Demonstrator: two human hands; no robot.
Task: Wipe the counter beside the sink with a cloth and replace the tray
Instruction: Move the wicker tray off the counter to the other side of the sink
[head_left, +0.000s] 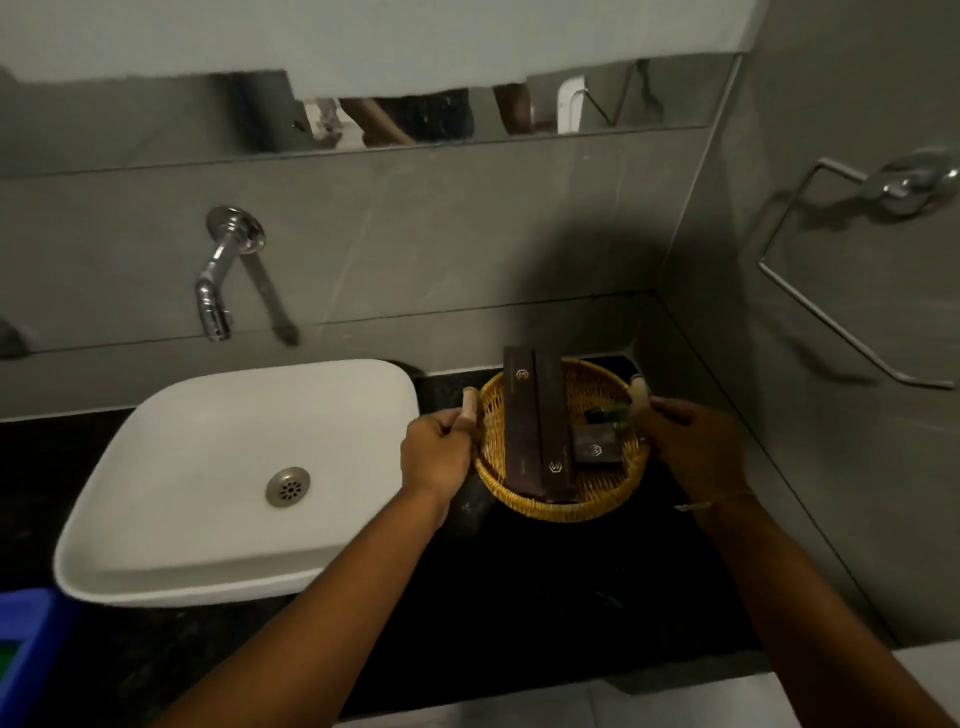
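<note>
A round wicker tray (597, 496) sits over the black counter (545, 597) to the right of the white sink (208, 493). Two long dark boxes (537, 426) and a small dark box (596, 448) lie in it. My left hand (436, 454) grips the tray's left handle. My right hand (691, 441) grips its right handle. Whether the tray rests on the counter or is held just above it, I cannot tell. No cloth is in view.
A chrome tap (218, 280) juts from the grey tiled wall above the sink. A metal towel ring (841, 270) hangs on the right wall. A mirror (363, 114) runs along the back wall. A blue object (23, 639) shows at the bottom left edge.
</note>
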